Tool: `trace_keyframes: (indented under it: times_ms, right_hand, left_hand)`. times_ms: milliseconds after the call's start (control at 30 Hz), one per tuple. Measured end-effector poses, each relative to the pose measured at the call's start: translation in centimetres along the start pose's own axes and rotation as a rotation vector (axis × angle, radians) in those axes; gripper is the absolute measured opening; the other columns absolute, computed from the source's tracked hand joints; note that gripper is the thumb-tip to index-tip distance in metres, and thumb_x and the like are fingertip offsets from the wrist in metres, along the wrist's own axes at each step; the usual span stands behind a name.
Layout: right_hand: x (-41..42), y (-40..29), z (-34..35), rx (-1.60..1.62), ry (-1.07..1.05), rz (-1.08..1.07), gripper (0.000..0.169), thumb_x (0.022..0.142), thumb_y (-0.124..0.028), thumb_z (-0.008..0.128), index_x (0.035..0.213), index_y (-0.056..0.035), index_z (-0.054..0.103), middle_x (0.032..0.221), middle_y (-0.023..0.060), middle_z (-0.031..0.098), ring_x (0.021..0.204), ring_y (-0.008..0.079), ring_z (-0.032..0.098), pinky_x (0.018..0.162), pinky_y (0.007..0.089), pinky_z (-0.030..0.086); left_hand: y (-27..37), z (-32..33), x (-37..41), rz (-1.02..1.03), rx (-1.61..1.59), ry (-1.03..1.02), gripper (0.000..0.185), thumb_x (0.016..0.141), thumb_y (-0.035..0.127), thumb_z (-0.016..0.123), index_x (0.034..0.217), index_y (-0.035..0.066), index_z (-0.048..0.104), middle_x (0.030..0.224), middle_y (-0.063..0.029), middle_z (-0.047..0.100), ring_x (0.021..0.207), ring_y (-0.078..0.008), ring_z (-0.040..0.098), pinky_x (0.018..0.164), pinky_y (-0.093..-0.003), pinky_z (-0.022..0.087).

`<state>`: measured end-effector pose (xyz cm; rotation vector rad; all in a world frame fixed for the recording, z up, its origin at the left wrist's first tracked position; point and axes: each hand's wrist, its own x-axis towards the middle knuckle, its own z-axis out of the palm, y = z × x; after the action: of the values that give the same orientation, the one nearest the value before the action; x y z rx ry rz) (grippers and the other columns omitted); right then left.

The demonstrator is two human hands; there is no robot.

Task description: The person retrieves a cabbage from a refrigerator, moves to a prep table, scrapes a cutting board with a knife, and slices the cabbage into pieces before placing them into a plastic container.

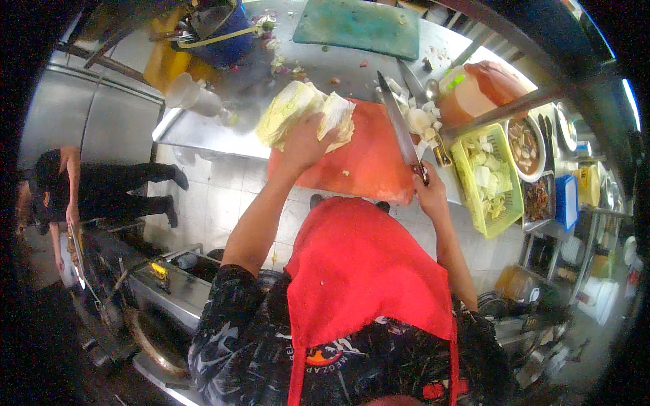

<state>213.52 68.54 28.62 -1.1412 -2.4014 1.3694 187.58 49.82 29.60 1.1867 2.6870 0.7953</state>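
Note:
A red cutting board [365, 152] lies at the near edge of a steel table. On its left side are pale napa cabbage pieces [289, 109], with my left hand [307, 144] closed over them, fingers between two pieces. My right hand [429, 190] grips the handle of a large kitchen knife [398, 119] at the board's right edge. The blade points away from me, along the board's right side. White chopped vegetable pieces [419, 122] lie just right of the blade. A yellow-green plastic basket [459, 177] to the right holds cut cabbage.
A green cutting board [355, 28] lies farther back, amid scraps. A second knife [410, 78] rests near a plastic container [477, 96]. At left stand clear plastic cups [188, 94] and a blue bucket [223, 45]. A bowl [525, 147] stands right. Another person [66, 188] works at far left.

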Motion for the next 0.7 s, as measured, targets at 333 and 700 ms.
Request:
trace_keyframes:
  times_ms: [333,700]
  right_hand:
    - [0.4,1.1,0.7,0.012,0.061,-0.078,0.040,0.086,-0.016,0.056,0.124,-0.0057,0.048,0.089,0.0130,0.064,0.060,0.0165,0.055,0.057,0.0314,0.045]
    - [0.6,-1.0,0.3,-0.109,-0.010,-0.014,0.045,0.084,-0.024,0.055,0.125,-0.0091,0.043,0.090,0.0249,0.064,0.086,0.0435,0.062,0.072,0.0470,0.048]
  left_hand:
    - [-0.4,2.3,2.0,-0.014,-0.076,-0.200,0.066,0.078,0.039,0.059,0.130,0.003,0.041,0.134,-0.0207,0.040,0.122,-0.0384,0.039,0.101,-0.0482,0.032]
    - [1.6,6.5,0.7,0.184,0.178,-0.076,0.034,0.075,0.025,0.065,0.105,0.009,0.062,0.115,-0.0110,0.052,0.109,-0.0286,0.049,0.096,-0.0465,0.030]
